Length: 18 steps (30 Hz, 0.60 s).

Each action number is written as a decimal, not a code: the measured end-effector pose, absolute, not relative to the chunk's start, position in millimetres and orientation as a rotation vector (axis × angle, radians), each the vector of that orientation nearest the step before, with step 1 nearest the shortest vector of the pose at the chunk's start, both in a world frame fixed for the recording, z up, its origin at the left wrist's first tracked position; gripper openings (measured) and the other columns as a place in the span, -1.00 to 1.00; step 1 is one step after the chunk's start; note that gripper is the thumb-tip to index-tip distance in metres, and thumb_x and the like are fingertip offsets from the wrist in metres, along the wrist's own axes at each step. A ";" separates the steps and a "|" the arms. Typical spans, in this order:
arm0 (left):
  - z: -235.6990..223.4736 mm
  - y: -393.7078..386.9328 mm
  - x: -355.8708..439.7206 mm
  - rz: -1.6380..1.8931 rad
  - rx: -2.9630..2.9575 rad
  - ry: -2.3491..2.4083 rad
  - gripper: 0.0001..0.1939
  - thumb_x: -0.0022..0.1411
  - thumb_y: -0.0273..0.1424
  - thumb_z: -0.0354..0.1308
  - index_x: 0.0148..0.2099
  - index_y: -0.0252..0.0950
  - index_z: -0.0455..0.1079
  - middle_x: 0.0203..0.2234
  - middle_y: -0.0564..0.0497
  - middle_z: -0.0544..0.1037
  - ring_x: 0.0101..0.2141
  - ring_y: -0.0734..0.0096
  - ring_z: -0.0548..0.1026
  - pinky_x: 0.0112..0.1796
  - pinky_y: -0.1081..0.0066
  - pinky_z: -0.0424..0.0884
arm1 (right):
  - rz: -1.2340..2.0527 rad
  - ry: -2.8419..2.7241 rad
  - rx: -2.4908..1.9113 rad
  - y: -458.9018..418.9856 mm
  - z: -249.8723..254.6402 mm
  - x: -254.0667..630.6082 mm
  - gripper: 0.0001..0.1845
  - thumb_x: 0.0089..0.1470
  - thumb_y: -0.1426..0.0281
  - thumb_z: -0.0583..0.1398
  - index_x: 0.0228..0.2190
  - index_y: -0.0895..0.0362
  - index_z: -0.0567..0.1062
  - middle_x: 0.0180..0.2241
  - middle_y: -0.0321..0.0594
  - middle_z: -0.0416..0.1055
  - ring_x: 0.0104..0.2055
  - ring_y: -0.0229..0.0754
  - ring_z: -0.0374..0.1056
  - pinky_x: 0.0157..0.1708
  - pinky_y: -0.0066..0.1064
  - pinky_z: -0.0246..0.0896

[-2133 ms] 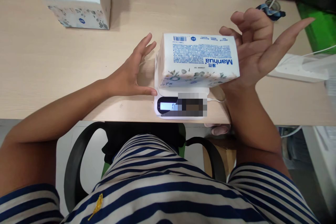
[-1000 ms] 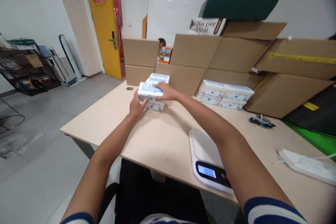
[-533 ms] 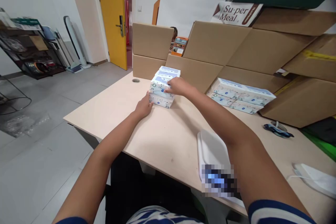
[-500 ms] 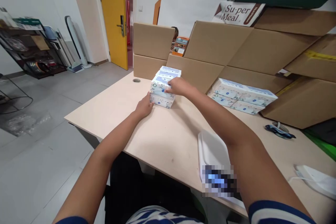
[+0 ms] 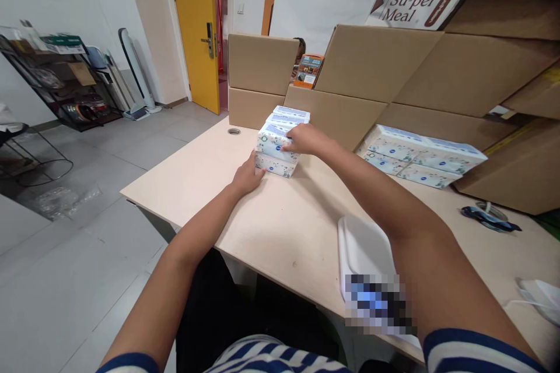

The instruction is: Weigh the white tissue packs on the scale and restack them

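A stack of white tissue packs with a floral print stands at the far left of the table. My right hand point(image 5: 306, 140) grips the right side of the upper front tissue pack point(image 5: 271, 139), thumb on its front face. My left hand point(image 5: 248, 176) is closed round the left side of the lower front tissue pack point(image 5: 275, 164), its thumb at the front. The upper pack rests squarely on the lower one. A white kitchen scale point(image 5: 367, 242) lies at the front edge, partly hidden under my right forearm, its display blurred.
More tissue packs point(image 5: 420, 154) are stacked at the back right. Brown cardboard boxes point(image 5: 363, 64) wall off the rear edge. A dark cloth band point(image 5: 490, 218) and a white power strip point(image 5: 542, 297) lie to the right. Part of a person's head point(image 5: 301, 46) shows behind the boxes.
A tissue pack has gone from the scale to the stack at the left, carried in both hands and set down on top. Over the last half second, only the view shifts slightly.
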<state>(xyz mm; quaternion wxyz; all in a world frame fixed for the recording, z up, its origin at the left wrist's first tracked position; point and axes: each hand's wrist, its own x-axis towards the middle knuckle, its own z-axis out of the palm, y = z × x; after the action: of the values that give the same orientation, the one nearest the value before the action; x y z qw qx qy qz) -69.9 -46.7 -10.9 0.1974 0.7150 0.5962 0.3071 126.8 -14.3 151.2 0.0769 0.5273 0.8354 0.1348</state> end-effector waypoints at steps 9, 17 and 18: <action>-17.1 -40.0 -73.2 0.939 1.994 1.616 -0.06 0.45 -0.20 0.17 0.68 -0.36 -0.13 0.58 -0.33 0.21 0.51 -0.22 0.29 0.47 -0.11 0.28 | 0.411 2.544 1.577 -11.2 150.3 128.2 -0.41 0.35 0.07 0.27 0.11 0.30 0.71 0.08 0.26 0.66 0.09 0.26 0.56 -0.04 -0.15 0.35; -21.1 -20.2 -82.3 1.073 2.015 1.479 -0.03 0.35 -0.21 0.28 0.64 -0.29 -0.04 0.55 -0.32 0.26 0.53 -0.14 0.28 0.51 -0.13 0.20 | 0.384 2.633 1.588 -4.6 157.2 130.7 -0.41 0.32 0.10 0.32 0.14 0.32 0.67 0.15 0.26 0.63 0.21 0.23 0.54 0.10 -0.19 0.39; -20.3 -18.6 -82.6 1.061 2.013 1.493 -0.03 0.34 -0.20 0.28 0.64 -0.31 -0.05 0.55 -0.34 0.26 0.53 -0.16 0.27 0.52 -0.14 0.19 | 0.389 2.643 1.591 -3.4 157.4 130.4 -0.41 0.32 0.11 0.33 0.14 0.32 0.66 0.15 0.26 0.63 0.21 0.23 0.54 0.11 -0.19 0.40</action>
<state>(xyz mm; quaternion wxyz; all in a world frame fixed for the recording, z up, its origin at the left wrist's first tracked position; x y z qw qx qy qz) -82.6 -18.6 -20.3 0.2086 0.7233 0.5365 0.3814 130.4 -3.4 157.4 0.0161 0.5116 0.8500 0.1250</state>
